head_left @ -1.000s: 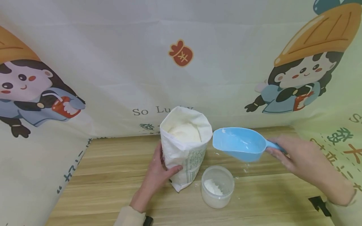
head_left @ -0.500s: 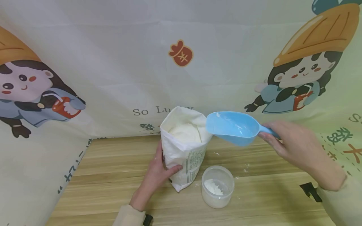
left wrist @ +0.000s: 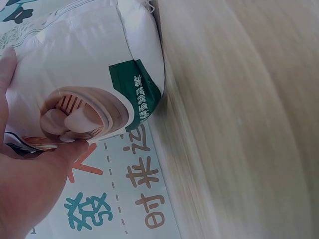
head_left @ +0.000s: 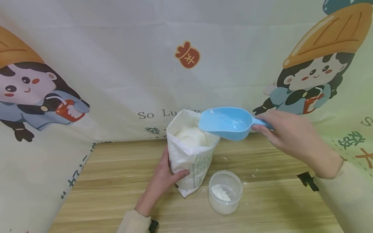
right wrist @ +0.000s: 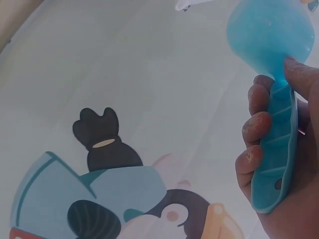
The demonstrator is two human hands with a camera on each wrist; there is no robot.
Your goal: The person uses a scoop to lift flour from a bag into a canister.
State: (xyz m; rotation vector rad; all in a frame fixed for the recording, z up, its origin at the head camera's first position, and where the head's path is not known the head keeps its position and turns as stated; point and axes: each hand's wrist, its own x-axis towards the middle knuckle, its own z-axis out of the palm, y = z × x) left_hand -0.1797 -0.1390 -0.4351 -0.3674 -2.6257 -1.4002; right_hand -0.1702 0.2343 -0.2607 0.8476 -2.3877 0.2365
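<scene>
The left hand (head_left: 163,174), a little left of centre, had its thumb (head_left: 181,175) stretched out to the right and its fingers, mostly hidden, wrapped round on the far left side. The left wrist (head_left: 142,204) led back to a cream sleeve (head_left: 133,222) at the near edge. Farther off to the right, the right hand (head_left: 287,129) held a grip, fingers (right wrist: 256,122) curled, their tips whitish. The right arm (head_left: 344,187) slanted in from the near right.

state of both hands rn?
Left hand: holding the white bag, thumb across its front.
Right hand: closed around the handle of the blue scoop.
</scene>
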